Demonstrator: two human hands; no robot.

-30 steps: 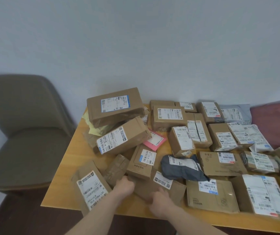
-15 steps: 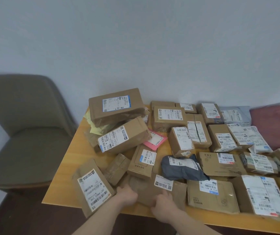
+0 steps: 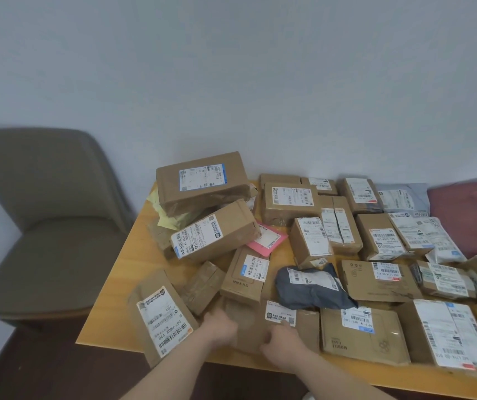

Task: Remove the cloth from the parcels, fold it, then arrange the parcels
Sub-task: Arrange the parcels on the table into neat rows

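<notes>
Several brown cardboard parcels cover the wooden table (image 3: 121,272). My left hand (image 3: 220,324) and my right hand (image 3: 282,340) both grip a flat brown parcel (image 3: 256,319) at the table's front edge, one hand at each side. A labelled parcel (image 3: 162,317) lies just left of my left hand and overhangs the edge. A dark grey mailer bag (image 3: 312,287) sits just behind the held parcel. Two large boxes (image 3: 202,183) (image 3: 214,230) are stacked loosely at the back left. A folded dark red cloth (image 3: 465,209) lies at the far right against the wall.
A grey-brown upholstered chair (image 3: 49,226) stands left of the table. A pink mailer (image 3: 267,239) and yellow paper (image 3: 170,217) peek out between the boxes. Rows of parcels fill the right half. The wall runs right behind the table. Dark floor lies below the front edge.
Both hands have slid the flat brown parcel a little toward the front edge and closer together on it. The other parcels have not moved.
</notes>
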